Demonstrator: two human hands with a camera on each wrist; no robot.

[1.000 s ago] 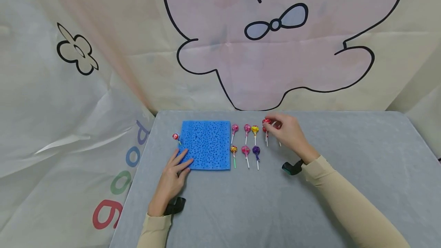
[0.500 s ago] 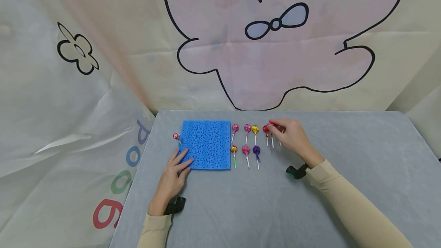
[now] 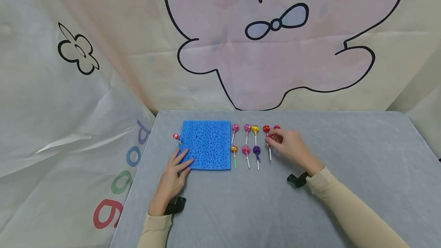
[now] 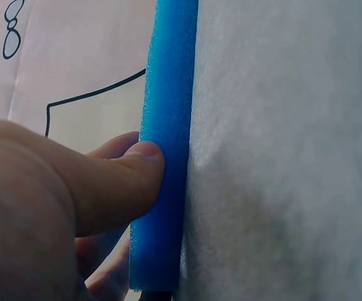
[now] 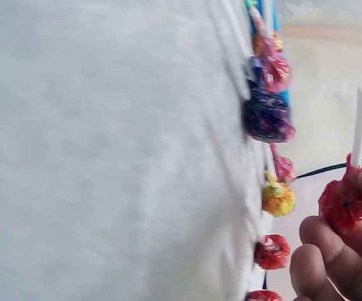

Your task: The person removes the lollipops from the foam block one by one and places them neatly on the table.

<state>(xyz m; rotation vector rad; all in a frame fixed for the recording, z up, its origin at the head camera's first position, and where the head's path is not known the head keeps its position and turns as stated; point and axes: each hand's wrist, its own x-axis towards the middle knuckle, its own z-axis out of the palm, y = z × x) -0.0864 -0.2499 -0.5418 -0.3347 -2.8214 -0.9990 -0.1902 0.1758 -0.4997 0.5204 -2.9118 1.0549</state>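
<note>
A cream backdrop cloth printed with a black-outlined flower (image 3: 77, 51) and coloured letters hung at the far left, draping down beside the grey felt-covered bench (image 3: 241, 209). Near the bench's left edge a small red-wrapped lollipop (image 3: 176, 136) lay just beside the left side of a square blue foam pad (image 3: 206, 142) pitted with small holes. The left hand (image 3: 172, 181) rested on the pad's near left corner, its grip released: the fingers lay straight on the top, and in the left wrist view the thumb (image 4: 115, 188) pressed against the foam's edge.

Right of the pad, lollipops lay flat on the bench in two rows, sticks pointing toward the person. The far row held a pink one (image 3: 235, 128), another pink one (image 3: 247, 128), a yellow one (image 3: 255, 129), then two red ones (image 3: 266, 129) (image 3: 277, 127). The near row held an orange one on a green stick (image 3: 234, 149), a pink one (image 3: 245, 149) and a purple one (image 3: 256, 150).

Just right of the purple one, the right hand (image 3: 291, 146) hovered low over the bench, its grip clenched on a red foil-wrapped lollipop with a white stick (image 5: 342, 204); fingertips pinched the wrapped head, the stick pointing toward the person. The hand partly covered the sticks of the two red lollipops behind it. A large pink cartoon bear with a bow (image 3: 275, 24) filled the backdrop behind the bench.
</note>
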